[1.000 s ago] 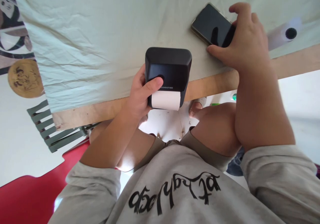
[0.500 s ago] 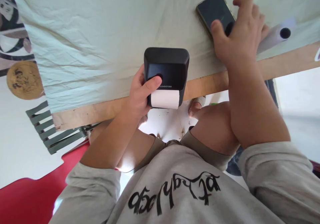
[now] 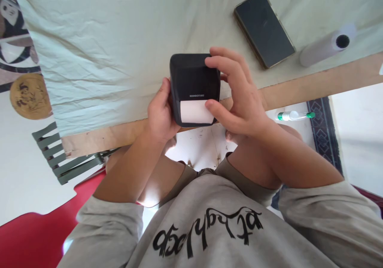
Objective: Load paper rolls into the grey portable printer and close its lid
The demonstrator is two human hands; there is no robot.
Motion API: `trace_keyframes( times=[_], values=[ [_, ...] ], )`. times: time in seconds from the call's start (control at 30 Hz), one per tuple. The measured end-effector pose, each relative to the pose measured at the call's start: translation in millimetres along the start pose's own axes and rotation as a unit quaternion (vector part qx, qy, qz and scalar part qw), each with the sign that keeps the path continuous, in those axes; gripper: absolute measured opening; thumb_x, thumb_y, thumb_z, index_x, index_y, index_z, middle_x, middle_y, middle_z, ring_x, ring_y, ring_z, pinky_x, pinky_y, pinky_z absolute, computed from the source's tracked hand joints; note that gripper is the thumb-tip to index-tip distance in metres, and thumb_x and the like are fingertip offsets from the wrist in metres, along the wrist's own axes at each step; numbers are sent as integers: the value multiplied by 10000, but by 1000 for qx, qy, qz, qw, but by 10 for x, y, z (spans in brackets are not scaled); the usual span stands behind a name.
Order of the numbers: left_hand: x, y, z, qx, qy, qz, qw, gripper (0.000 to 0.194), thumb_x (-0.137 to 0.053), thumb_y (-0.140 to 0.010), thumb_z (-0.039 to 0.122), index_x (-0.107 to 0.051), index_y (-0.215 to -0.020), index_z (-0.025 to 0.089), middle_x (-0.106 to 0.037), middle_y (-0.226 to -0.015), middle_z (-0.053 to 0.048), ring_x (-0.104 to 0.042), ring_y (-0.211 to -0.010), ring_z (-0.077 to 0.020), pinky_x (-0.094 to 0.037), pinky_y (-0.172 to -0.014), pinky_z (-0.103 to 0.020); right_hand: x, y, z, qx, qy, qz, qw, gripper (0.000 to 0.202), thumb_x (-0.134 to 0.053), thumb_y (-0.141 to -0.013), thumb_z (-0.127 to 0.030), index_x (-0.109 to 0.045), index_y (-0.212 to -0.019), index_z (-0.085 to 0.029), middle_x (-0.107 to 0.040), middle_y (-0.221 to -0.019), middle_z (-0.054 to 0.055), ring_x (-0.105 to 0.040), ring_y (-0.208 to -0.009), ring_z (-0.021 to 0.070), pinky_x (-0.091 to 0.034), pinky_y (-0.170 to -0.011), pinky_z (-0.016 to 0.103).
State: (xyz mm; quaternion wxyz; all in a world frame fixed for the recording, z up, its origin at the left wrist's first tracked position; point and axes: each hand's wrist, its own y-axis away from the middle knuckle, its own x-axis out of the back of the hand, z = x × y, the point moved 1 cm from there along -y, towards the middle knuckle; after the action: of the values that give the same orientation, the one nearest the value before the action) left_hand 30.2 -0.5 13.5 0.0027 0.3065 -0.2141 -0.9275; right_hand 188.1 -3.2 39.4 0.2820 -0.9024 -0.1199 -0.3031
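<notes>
A black label printer [image 3: 194,76] with "NIIMBOT" lettering is held above the table's near edge. White label paper [image 3: 194,112] shows along its lower side. My left hand [image 3: 161,114] grips the printer from the left, its thumb on the side and the other fingers hidden beneath. On the right, my right hand [image 3: 239,96] has its fingertips at the top right corner of the printer and its thumb at the right end of the paper.
A dark phone [image 3: 265,30] lies at the back right, and a white paper roll [image 3: 321,48] with a dark core lies beside it. Wrinkled pale green cloth [image 3: 104,48] covers the table. Below are a green-capped bottle [image 3: 295,116] and a red chair [image 3: 44,228].
My right hand has left the phone and moved left to the printer, taking hold of its right side. My left thumb has shifted from the printer's top face to its side.
</notes>
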Motion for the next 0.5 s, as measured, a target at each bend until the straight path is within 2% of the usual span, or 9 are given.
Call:
trace_keyframes(
  times=[0.13, 0.23, 0.4, 0.5],
  values=[
    [18, -2, 1, -33, -2, -29, 999, 331, -399, -916, 354, -658, -908, 148, -697, -833, -35, -603, -1145, -230, -501, -968, -321, 21, 18, 22, -44, 12, -4, 999, 395, -470, -887, -283, -414, -1272, -215, -419, -1396, 132, -389, -1350, 222, -467, -1052, 438],
    [30, -6, 9, -38, -1, -58, 998, 249, -415, -855, 260, -640, -839, 156, -674, -767, -23, -640, -1054, -223, -515, -923, -306, 7, 28, 30, -50, 21, -11, 998, 407, -469, -891, -278, -389, -1288, -240, -436, -1388, 118, -349, -1385, 229, -412, -1107, 471],
    [26, 5, 17, -50, -1, -74, 996, 227, -397, -828, 212, -617, -820, 155, -643, -718, -19, -670, -892, -199, -537, -848, -311, -1, 25, 51, -63, -1, -31, 998, 452, -460, -881, -285, -349, -1320, -286, -426, -1410, 81, -325, -1402, 238, -452, -1074, 467],
    [6, 16, 17, -53, 7, -79, 995, 218, -393, -828, 191, -608, -834, 160, -642, -731, -19, -659, -960, -209, -530, -877, -327, -4, 26, 72, -70, -3, -41, 997, 498, -470, -866, -301, -319, -1341, -304, -416, -1430, 66, -318, -1405, 248, -439, -1085, 481]
  ],
)
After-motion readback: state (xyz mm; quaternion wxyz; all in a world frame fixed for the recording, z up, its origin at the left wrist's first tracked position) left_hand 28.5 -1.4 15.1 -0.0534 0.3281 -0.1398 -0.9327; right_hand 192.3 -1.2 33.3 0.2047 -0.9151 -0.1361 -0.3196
